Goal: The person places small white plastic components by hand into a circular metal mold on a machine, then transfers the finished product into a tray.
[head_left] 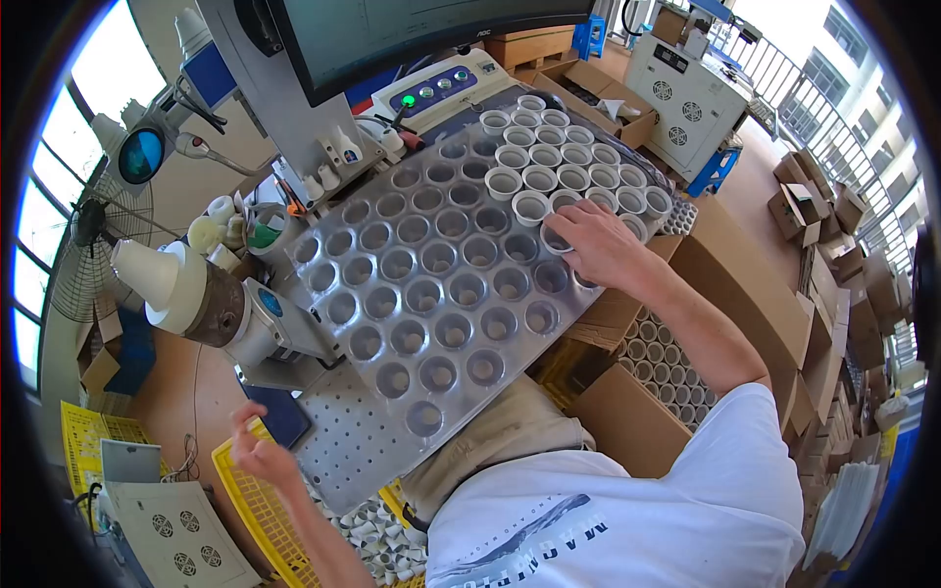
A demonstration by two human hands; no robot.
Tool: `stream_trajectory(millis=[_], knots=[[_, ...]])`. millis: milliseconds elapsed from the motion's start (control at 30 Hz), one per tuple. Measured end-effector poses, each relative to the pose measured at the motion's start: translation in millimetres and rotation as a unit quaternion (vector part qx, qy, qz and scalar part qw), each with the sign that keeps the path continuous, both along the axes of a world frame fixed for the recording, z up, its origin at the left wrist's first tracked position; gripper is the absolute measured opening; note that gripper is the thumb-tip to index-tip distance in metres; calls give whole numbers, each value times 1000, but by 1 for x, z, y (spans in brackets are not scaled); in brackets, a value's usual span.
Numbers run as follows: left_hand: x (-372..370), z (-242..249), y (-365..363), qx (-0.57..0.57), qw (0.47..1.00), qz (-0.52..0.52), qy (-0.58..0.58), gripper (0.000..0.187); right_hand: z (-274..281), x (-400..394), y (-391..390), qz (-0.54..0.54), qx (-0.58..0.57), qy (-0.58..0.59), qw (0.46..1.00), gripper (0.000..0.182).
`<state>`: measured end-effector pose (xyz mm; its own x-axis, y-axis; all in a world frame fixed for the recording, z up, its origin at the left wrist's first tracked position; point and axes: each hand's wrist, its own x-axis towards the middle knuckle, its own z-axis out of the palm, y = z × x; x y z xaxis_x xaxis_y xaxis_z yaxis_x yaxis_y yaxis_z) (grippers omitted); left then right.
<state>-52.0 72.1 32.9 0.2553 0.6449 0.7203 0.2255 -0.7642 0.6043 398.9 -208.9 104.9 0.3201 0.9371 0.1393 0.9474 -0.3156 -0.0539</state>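
Note:
My right hand (600, 243) reaches to the edge of a cluster of white flanged cups (540, 178). Its fingers close on the rim of one white cup (555, 241). The cups stand in rows on the far right part of a silver tray (510, 328) with round hollows; many nearer hollows hold no white cup. My left hand (263, 451) is away from the tray, above the edge of a yellow plastic crate (235, 480). Its fingers are loosely bent with a gap between them, and no object shows in it.
A white machine head (201, 294) stands left of the tray, and a monitor (431, 44) hangs over its far side. Cardboard boxes (750, 284) crowd the right, one holding white cups (667, 367). Loose white pieces (377, 539) lie in the crate below.

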Motion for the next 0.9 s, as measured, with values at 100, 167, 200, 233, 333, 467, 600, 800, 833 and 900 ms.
stream_trajectory(millis=[100,167,200,233,333,467,600,800,833,900], knots=[[63,4,-42,-19,990,-136,30,30,3,-4,3,1,-1,-7,1000,52],[83,-3,-68,-42,977,-201,52,33,10,-8,5,2,-3,1,1000,52],[88,-14,-76,-53,972,-222,58,36,17,-11,6,-18,-23,-1,1000,55],[91,-16,-85,-73,968,-231,66,38,25,-14,11,-29,-40,-3,999,57],[92,-28,-94,-81,971,-216,66,42,58,-26,21,-35,39,46,998,56],[91,-33,-95,-93,972,-206,67,46,77,-57,73,-6,82,177,981,46],[90,-32,-99,-74,973,-205,71,45,48,-87,154,92,113,305,941,42],[90,-28,-97,-79,974,-200,71,46,-26,-110,234,127,207,377,894,40],[89,-29,-99,-86,973,-202,70,46,-34,-113,236,138,228,355,896,38],[89,-30,-99,-90,974,-197,67,47,-47,-112,237,151,246,332,898,37]])
